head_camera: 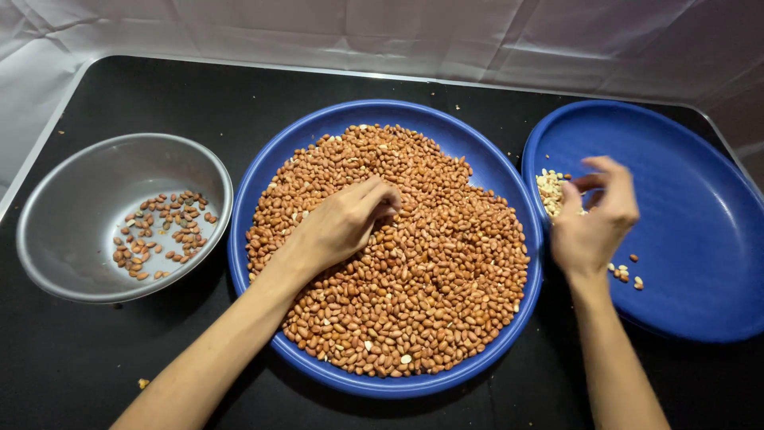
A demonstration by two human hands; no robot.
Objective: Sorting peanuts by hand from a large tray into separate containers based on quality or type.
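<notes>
Black desk against a white draped backdrop. At centre sits a blue plate heaped with red-skinned peanuts. The left hand rests on the heap, fingers curled closed among the nuts, so the peanuts lie directly beneath it. At three o'clock, a second blue plate holds a small pile of pale skinned peanuts; the right hand hovers just beside that pile, fingertips pinched together. At nine o'clock, a grey metal bowl holds a few nuts.

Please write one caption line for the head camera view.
Left hand in peanuts; right hand above second blue plate.
</notes>
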